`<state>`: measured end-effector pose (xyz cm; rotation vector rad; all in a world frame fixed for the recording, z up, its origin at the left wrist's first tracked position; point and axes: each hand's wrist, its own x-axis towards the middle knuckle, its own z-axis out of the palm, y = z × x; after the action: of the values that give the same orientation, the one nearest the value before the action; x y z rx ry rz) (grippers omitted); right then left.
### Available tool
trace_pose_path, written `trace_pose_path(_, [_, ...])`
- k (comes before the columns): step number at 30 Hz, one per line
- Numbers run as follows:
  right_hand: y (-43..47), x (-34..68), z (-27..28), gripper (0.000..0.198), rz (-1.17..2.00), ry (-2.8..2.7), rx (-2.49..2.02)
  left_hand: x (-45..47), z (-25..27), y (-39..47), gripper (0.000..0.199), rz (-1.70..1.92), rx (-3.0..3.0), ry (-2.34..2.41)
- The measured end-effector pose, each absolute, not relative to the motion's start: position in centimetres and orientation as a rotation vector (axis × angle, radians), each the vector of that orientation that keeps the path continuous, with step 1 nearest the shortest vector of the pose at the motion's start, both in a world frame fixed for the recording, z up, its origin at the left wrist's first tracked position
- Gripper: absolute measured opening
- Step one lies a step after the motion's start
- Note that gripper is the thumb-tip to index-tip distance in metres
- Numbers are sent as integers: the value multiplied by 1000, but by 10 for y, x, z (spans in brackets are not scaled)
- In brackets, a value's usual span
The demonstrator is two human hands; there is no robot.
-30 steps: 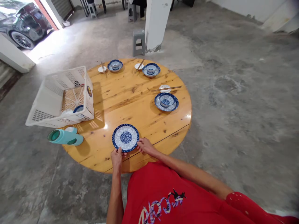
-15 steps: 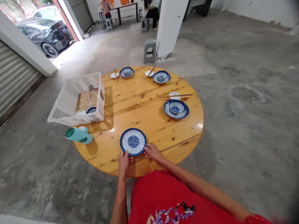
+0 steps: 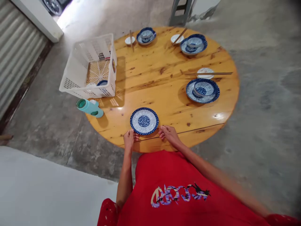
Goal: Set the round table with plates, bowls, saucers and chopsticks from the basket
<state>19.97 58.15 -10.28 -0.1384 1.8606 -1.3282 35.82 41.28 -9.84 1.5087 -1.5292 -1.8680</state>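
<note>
hands beside blue-rimmed plate, wooden table

A wooden table bears plates, basket, bottle.

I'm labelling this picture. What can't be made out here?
Head view:
Car: mostly cut off by the top edge.
Stool: seat, cut off there too.
Blue dish: lower part, behind the wall of the crate.
Left hand: whether its thumb touches the plate, too small to tell.

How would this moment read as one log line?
nearest plate: bare, flat on table | left hand: at its rim | right hand: beside it
</note>
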Motion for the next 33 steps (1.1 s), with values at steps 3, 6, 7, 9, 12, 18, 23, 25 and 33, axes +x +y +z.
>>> trace_pose_path(3, [588, 201, -107, 32, -1381, 1858, -99, 359, -100, 415, 34, -1907, 1538, -1502])
trace_pose_path(6, [590, 203, -106, 30, -1394, 1858, -89, 357, -103, 420, 33, -1951, 1511, -1526])
trace_pose_path(7, [590, 204, -105, 29, -1391, 1850, -94, 355, -104, 422, 33, -1962, 1499, -1537])
trace_pose_path(9, [588, 203, -103, 26, -1379, 1828, -100, 350, -107, 424, 31, -1962, 1508, -1538])
trace_pose_path(12, [586, 200, -100, 22, -1359, 1814, -93, 344, -110, 425, 28, -1910, 1558, -1526])
trace_pose_path(18, [588, 196, -97, 24, -1348, 1836, -104, 338, -110, 425, 24, -1832, 1538, -1560])
trace_pose_path(23, [587, 197, -96, 28, -1339, 1845, -103, 336, -111, 423, 23, -1815, 1528, -1575])
trace_pose_path(25, [587, 197, -95, 27, -1343, 1844, -101, 335, -112, 422, 24, -1813, 1516, -1580])
trace_pose_path(33, [597, 200, -101, 25, -1375, 1849, -61, 335, -118, 428, 27, -1837, 1528, -1560])
